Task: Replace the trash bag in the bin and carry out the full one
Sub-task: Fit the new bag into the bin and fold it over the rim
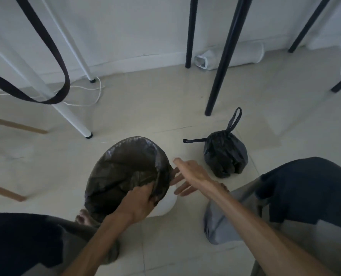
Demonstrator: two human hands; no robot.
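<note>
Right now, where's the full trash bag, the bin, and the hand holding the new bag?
full trash bag (225, 156), head view, on its bulging tied body.
bin (166, 204), head view, on its bare white wall.
left hand (139, 200), head view, on the back of the hand.

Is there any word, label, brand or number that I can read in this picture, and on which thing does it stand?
None: no readable text shows in this view.
The full tied bag, the new liner and the white bin show no print.
The white object by the wall is too small and blurred to tell if it bears any label.
</note>
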